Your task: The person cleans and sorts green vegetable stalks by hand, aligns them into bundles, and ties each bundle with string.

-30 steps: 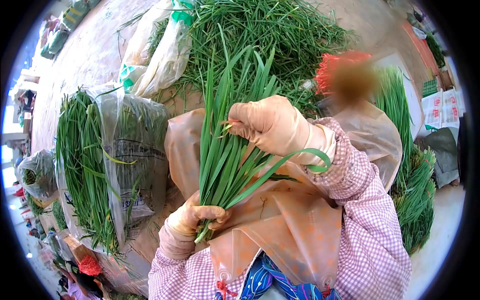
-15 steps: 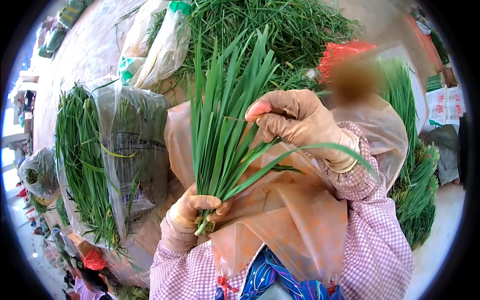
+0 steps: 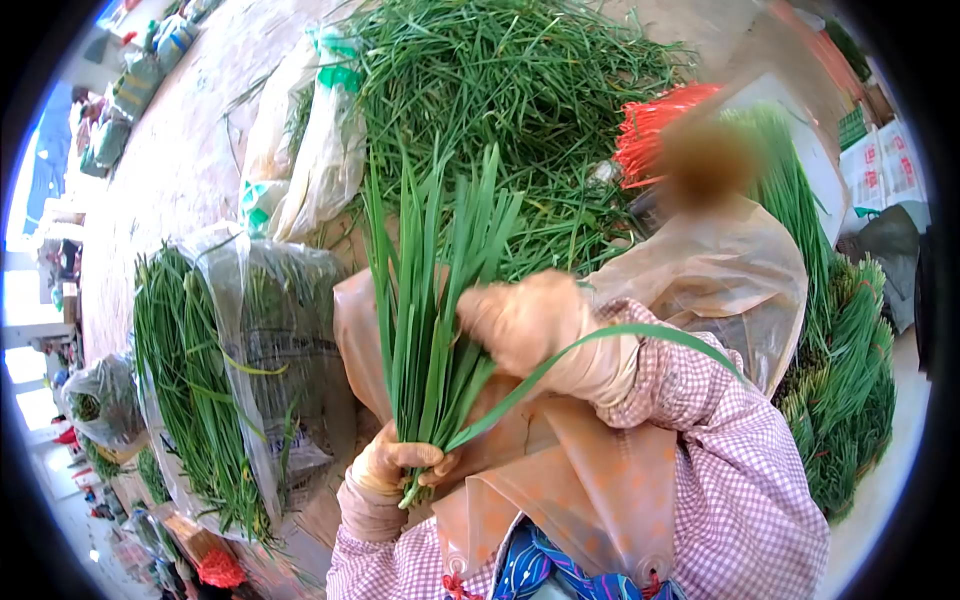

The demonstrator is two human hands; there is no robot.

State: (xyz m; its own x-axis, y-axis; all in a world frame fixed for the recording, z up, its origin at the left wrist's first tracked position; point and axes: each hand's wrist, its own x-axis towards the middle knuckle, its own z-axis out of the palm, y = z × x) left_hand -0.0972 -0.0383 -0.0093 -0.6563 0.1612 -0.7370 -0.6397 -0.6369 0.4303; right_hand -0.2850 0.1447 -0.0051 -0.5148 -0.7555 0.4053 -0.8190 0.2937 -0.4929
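Observation:
My left hand (image 3: 398, 462), in a tan glove, is closed round the lower stems of a bunch of garlic chives (image 3: 418, 330). The flat green leaves fan upward from it, and the pale cut ends poke out below the fingers. One long leaf (image 3: 640, 332) bends away to the right, across my right forearm. My right hand (image 3: 532, 322), also gloved, is at the right side of the leaves, about halfway up. Motion smears its curled fingers, so whether they grip anything cannot be made out. A translucent apron (image 3: 575, 470) covers my front beneath the bunch.
A large heap of loose green leaves (image 3: 500, 90) lies ahead. To the left, long chives (image 3: 190, 370) stick out of a clear plastic bag (image 3: 300, 300). Red ties (image 3: 655, 125) lie at the right, near stacked bundles (image 3: 845, 390). A brown blur (image 3: 710, 165) hides part of the view.
My right hand has come down and left against the leaves; the thin brownish strand it pinched no longer shows. My left hand keeps hold of the bunch. The view has shifted slightly.

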